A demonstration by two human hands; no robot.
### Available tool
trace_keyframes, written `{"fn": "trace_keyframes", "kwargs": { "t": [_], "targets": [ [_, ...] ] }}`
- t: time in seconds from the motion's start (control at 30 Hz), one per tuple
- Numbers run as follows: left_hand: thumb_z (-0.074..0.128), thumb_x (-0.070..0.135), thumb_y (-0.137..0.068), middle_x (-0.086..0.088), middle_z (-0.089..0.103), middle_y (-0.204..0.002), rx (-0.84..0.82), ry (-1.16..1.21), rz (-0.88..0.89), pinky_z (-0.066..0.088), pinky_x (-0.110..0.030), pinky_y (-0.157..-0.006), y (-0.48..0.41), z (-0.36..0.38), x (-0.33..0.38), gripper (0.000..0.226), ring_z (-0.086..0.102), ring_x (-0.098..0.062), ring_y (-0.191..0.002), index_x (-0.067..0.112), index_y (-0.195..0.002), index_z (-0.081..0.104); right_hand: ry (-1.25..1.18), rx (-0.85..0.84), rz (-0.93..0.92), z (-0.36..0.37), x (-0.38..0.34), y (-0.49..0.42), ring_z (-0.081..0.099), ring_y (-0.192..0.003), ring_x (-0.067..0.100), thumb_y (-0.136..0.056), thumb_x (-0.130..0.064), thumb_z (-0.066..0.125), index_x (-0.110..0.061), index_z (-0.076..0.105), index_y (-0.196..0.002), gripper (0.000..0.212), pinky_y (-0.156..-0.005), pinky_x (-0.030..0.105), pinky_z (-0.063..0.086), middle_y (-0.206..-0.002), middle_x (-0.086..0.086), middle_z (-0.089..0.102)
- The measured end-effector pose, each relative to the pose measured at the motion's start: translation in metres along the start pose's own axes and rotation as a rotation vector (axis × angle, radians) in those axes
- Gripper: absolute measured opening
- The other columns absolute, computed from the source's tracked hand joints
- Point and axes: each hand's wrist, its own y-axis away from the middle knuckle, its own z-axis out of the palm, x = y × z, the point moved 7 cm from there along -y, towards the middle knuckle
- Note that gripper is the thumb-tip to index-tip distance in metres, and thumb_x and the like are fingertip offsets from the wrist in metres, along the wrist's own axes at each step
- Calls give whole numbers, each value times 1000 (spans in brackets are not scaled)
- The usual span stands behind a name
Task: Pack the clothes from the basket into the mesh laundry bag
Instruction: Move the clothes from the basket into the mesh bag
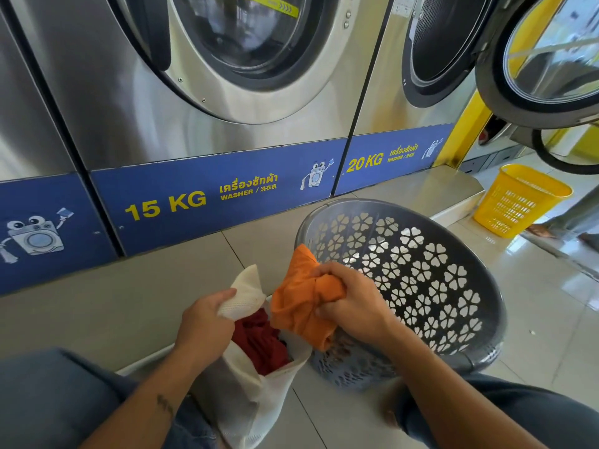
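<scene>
A white mesh laundry bag (249, 393) stands on the floor between my knees, its mouth held open. My left hand (204, 322) grips the bag's upper rim. A dark red garment (262, 341) lies inside the bag. My right hand (353, 303) is closed on a bunched orange garment (301, 303), held just above the bag's mouth and beside the basket. The grey plastic basket (421, 264) with flower-shaped holes lies tilted toward me on the right; its visible inside shows no clothes.
Steel washing machines (194, 124) with blue panels marked 15 KG and 20 KG stand directly ahead on a low tiled step. An open washer door (544, 76) hangs at the upper right. A yellow basket (518, 199) sits on the glossy floor behind the grey one.
</scene>
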Motion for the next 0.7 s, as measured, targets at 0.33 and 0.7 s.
{"fn": "trace_keyframes", "kwargs": {
  "t": [0.33, 0.7],
  "targets": [
    [51, 5, -93, 1, 68, -119, -17, 238, -137, 59, -40, -79, -4, -5, -9, 42, 64, -26, -98, 33, -121, 68, 609, 339, -660, 30, -113, 46, 53, -83, 27, -67, -24, 74, -29, 68, -104, 38, -61, 36, 47, -96, 4, 55],
    [52, 7, -88, 1, 63, -127, -4, 321, -160, 58, -44, -86, -2, -30, -24, 48, 63, -23, -104, 36, -123, 64, 913, -186, -581, 131, -64, 8, 50, -114, 33, -94, -35, 62, -21, 53, -132, 40, -88, 46, 52, -134, 11, 50]
  ]
}}
